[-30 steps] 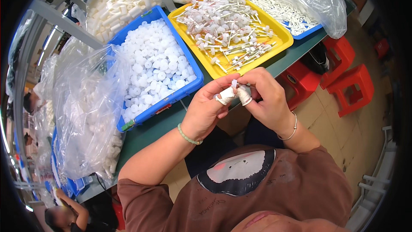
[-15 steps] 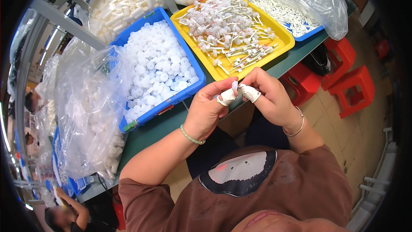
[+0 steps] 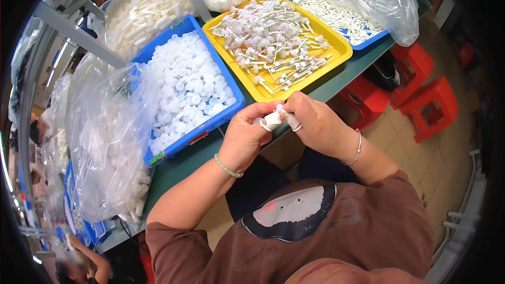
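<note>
Bright, even indoor light in a strongly curved fisheye view.

Strip lamps (image 3: 55, 58) glow at the upper left, and glare sits on the clear plastic bags (image 3: 108, 137). Shadows are soft and faint under the yellow tray (image 3: 336, 39). The centre is sharp; the left hand (image 3: 247, 137) and right hand (image 3: 310, 121) show slight blur. Straight rails bend toward the rim, and a black vignette rings the frame.

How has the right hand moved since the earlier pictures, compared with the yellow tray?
Yes. The right hand has closed in toward the left hand, fingers curled tighter over the small white part, slightly nearer the yellow tray.
</note>
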Available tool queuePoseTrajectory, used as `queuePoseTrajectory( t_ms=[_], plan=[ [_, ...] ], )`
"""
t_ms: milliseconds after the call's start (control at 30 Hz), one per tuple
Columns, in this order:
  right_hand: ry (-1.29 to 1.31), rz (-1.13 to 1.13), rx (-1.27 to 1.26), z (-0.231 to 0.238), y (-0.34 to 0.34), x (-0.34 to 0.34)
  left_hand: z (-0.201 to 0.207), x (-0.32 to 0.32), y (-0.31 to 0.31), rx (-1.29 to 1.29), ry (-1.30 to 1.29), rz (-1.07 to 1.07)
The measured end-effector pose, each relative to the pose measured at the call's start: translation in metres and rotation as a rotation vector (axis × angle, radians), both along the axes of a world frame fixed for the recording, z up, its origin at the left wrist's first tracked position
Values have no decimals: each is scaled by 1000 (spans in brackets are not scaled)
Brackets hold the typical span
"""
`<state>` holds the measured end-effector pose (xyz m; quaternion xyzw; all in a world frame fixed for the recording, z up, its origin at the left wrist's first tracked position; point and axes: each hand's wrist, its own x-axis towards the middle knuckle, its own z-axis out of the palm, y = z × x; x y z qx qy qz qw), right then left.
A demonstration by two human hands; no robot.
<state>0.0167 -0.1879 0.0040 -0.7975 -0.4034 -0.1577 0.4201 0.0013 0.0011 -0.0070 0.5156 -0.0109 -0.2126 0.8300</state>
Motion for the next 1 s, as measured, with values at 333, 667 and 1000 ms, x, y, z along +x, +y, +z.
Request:
queuePoseTrajectory(
  t_ms=[333,667,1000],
  plan=[
    [-125,-587,-293,6,-144,182,10,0,-6,-112,49,46],
    [-21,-625,-633,9,-137,203,9,0,-1,-134,62,36],
    [-126,-561,-408,6,-142,201,12,0,-4,-143,72,27]
  ],
)
